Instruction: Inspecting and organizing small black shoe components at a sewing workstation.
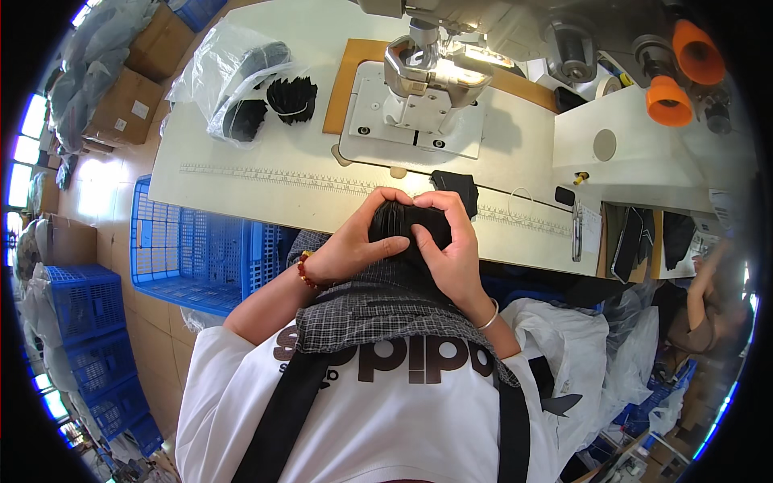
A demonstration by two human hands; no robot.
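A stack of black fabric pieces (396, 219) is held between my two hands above my lap, at the front edge of the sewing table (193, 149). My left hand (354, 240) grips its left side, thumb toward me and fingers over the far edge. On the right side, my right hand (453, 251) is closed on the same stack, its thumb pressed against the near face. Just beyond the right fingers lies a separate black fabric piece (457, 187). The sewing machine (427, 101) stands farther back, its lamp lit.
At the back left are a tied black bundle (292, 101) and a clear plastic bag (211, 68) with more bundles. A blue crate (189, 253) stands left of my lap. Thread snips (576, 232) lie at the table's right. Another person's arm (699, 294) shows far right.
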